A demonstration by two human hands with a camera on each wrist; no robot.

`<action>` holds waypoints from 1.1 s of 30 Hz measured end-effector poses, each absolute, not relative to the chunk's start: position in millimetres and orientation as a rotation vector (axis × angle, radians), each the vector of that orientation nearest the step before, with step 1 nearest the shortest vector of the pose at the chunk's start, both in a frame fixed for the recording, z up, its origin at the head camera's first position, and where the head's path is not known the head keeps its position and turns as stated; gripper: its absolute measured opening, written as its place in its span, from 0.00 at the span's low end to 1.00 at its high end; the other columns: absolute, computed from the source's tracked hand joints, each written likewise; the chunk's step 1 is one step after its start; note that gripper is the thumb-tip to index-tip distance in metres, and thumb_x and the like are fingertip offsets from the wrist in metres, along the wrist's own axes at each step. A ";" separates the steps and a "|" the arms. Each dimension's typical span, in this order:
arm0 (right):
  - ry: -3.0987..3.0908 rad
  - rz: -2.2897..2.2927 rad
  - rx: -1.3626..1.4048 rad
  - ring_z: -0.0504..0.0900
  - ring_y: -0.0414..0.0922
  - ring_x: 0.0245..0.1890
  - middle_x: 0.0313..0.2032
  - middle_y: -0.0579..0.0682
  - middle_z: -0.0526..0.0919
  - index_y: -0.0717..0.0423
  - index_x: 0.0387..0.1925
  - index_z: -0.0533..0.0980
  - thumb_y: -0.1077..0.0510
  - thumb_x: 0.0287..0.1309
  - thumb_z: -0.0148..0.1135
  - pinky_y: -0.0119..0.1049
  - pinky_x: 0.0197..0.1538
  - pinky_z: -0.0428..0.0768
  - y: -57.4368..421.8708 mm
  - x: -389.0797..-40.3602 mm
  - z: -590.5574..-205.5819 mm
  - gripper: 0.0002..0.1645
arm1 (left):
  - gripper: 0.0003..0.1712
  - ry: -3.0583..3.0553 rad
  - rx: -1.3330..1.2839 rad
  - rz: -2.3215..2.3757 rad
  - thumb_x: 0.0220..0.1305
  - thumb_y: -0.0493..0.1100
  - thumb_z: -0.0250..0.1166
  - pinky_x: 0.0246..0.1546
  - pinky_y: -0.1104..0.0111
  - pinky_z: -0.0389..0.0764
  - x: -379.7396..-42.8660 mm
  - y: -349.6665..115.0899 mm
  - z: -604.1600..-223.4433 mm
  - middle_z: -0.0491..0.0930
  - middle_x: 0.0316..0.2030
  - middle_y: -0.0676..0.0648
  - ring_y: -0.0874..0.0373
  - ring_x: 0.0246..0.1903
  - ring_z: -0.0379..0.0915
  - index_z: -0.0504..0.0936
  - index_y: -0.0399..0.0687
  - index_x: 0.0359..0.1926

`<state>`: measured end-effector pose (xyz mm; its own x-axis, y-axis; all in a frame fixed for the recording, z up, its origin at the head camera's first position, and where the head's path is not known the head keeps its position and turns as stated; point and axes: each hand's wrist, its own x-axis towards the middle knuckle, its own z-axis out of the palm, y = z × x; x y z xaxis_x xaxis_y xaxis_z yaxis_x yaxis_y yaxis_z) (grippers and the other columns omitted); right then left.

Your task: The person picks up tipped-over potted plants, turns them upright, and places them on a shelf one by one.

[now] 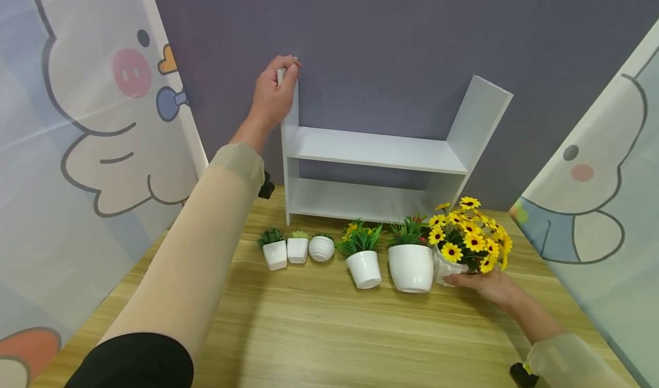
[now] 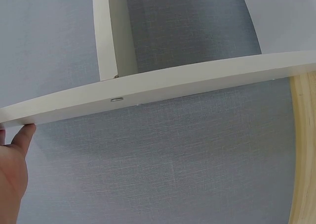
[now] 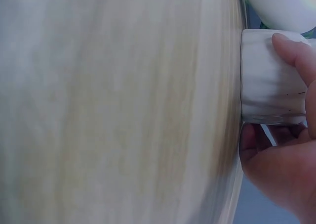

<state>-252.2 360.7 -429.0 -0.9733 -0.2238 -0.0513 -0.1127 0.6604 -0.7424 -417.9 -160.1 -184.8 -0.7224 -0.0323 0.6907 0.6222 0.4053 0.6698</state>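
Observation:
In the head view my left hand point(image 1: 276, 93) grips the top end of the left upright of a white two-tier shelf point(image 1: 378, 147). The left wrist view has this hand point(image 2: 12, 172) at the far end of the upright point(image 2: 163, 88), fingertips on its edge. My right hand point(image 1: 486, 288) holds the white pot point(image 1: 447, 266) of a plant with yellow daisy-like flowers point(image 1: 473, 240), at the right end of a row. Seen from the right wrist, the thumb lies on the front of the pot point(image 3: 271, 75) and the fingers curl around its side, close to the tabletop.
Left of the flowers stand a large white pot point(image 1: 411, 268) with greenery, a tilted white pot point(image 1: 364, 270) with a yellow-green plant, and several small succulent pots point(image 1: 297, 250). All are on the wooden table point(image 1: 319, 336) before the shelf. Cartoon-printed panels point(image 1: 103, 165) flank both sides.

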 end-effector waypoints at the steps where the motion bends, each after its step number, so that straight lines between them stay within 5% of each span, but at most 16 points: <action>1: 2.739 -1.213 -0.283 0.77 0.24 0.58 0.67 0.61 0.84 0.64 0.71 0.74 0.50 0.68 0.78 0.21 0.58 0.73 360.8 -251.5 -429.4 0.39 | 0.13 -2.037 -0.500 -1.344 0.87 0.51 0.53 0.75 0.72 0.66 -417.8 -159.8 -185.2 0.80 0.68 0.50 0.70 0.79 0.63 0.75 0.57 0.39; 5: 2.758 -1.215 -0.245 0.75 0.48 0.70 0.74 0.66 0.75 0.65 0.79 0.64 0.50 0.68 0.78 0.29 0.64 0.75 361.3 -246.4 -428.2 0.49 | 0.12 -2.046 -0.502 -1.347 0.87 0.51 0.52 0.75 0.72 0.67 -417.9 -158.2 -186.6 0.80 0.69 0.50 0.71 0.79 0.62 0.75 0.58 0.40; 7: 2.775 -1.254 -0.245 0.72 0.51 0.72 0.76 0.65 0.71 0.65 0.82 0.58 0.52 0.66 0.79 0.28 0.65 0.74 361.7 -244.6 -425.7 0.55 | 0.12 -2.041 -0.506 -1.351 0.87 0.51 0.52 0.74 0.71 0.68 -418.1 -157.5 -186.8 0.80 0.69 0.50 0.71 0.79 0.62 0.75 0.58 0.40; 9: 2.798 -1.315 -0.276 0.72 0.42 0.70 0.75 0.60 0.72 0.64 0.83 0.55 0.55 0.65 0.79 0.23 0.64 0.73 362.2 -243.6 -422.9 0.57 | 0.12 -2.029 -0.507 -1.360 0.87 0.50 0.53 0.74 0.72 0.68 -418.3 -157.0 -186.7 0.80 0.68 0.50 0.71 0.79 0.63 0.75 0.58 0.40; 12: 2.799 -1.430 -0.358 0.71 0.25 0.62 0.68 0.39 0.75 0.58 0.81 0.58 0.60 0.64 0.79 0.16 0.58 0.70 363.0 -242.9 -418.5 0.53 | 0.12 -2.016 -0.509 -1.365 0.86 0.49 0.53 0.74 0.72 0.68 -418.6 -156.9 -186.5 0.81 0.67 0.49 0.70 0.78 0.64 0.75 0.58 0.39; 16: 2.792 -1.508 -0.409 0.73 0.19 0.59 0.62 0.23 0.73 0.51 0.79 0.61 0.61 0.66 0.78 0.17 0.56 0.76 364.2 -240.3 -412.4 0.47 | 0.12 -2.032 -0.500 -1.361 0.87 0.50 0.53 0.75 0.72 0.66 -418.3 -156.7 -186.3 0.80 0.68 0.50 0.70 0.79 0.62 0.75 0.58 0.40; 21: 2.837 -1.499 -0.428 0.71 0.18 0.62 0.67 0.26 0.70 0.51 0.85 0.56 0.60 0.69 0.76 0.17 0.56 0.77 365.1 -237.8 -402.7 0.52 | 0.12 -2.039 -0.489 -1.367 0.87 0.51 0.53 0.75 0.71 0.66 -417.8 -156.9 -186.0 0.80 0.69 0.51 0.70 0.79 0.62 0.75 0.58 0.40; 28: 2.922 -1.406 -0.332 0.74 0.25 0.63 0.75 0.52 0.71 0.50 0.88 0.51 0.53 0.72 0.75 0.19 0.53 0.80 357.1 -234.6 -381.7 0.56 | 0.13 -2.058 -0.472 -1.356 0.87 0.53 0.52 0.75 0.71 0.67 -417.2 -158.4 -186.3 0.80 0.70 0.52 0.70 0.79 0.62 0.75 0.59 0.40; 33: 2.941 -1.447 -0.398 0.74 0.20 0.59 0.69 0.37 0.74 0.48 0.87 0.55 0.55 0.72 0.75 0.21 0.52 0.82 347.3 -233.3 -368.7 0.54 | 0.13 -2.066 -0.458 -1.353 0.87 0.53 0.52 0.75 0.70 0.68 -416.7 -159.0 -185.9 0.79 0.71 0.53 0.70 0.79 0.62 0.75 0.58 0.42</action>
<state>-233.3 347.3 -368.7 -0.9583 -0.1434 0.2473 -0.2834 0.5895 -0.7564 -416.7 -159.0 -185.9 -0.7479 -0.0462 0.6622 0.5886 0.4152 0.6937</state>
